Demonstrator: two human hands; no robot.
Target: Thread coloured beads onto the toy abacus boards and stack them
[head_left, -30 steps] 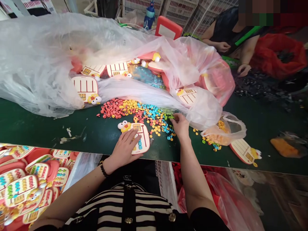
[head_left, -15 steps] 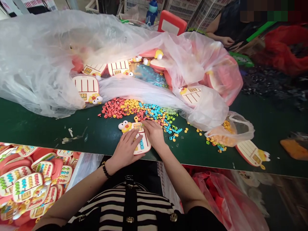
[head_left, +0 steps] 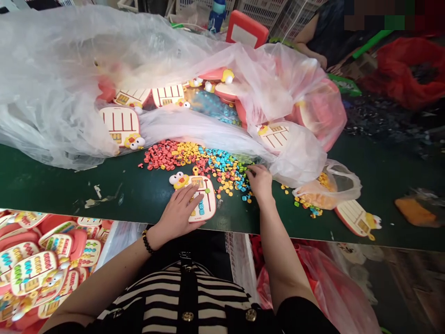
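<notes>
My left hand (head_left: 179,211) lies with its fingers spread across a cream board (head_left: 207,206) with a red rim and a yellow duck-like head (head_left: 181,180). Blue pieces and one green piece sit on the board's tracks. My right hand (head_left: 260,183) is at the right end of a heap of small pieces (head_left: 222,160) in red, yellow, blue and green. Its fingers are pinched together at the green ones; whatever is between the fingertips is too small to name.
Behind the heap, a large clear plastic bag (head_left: 160,125) holds more boards. To the right lie a small bag of orange pieces (head_left: 316,192) and another board (head_left: 354,217). Finished-looking boards (head_left: 34,266) fill a container at lower left. A person's arm (head_left: 309,44) shows at the back.
My right hand has left the board and moved right to the green pieces. A green piece now shows on the board's right track. My left hand stays on the board.
</notes>
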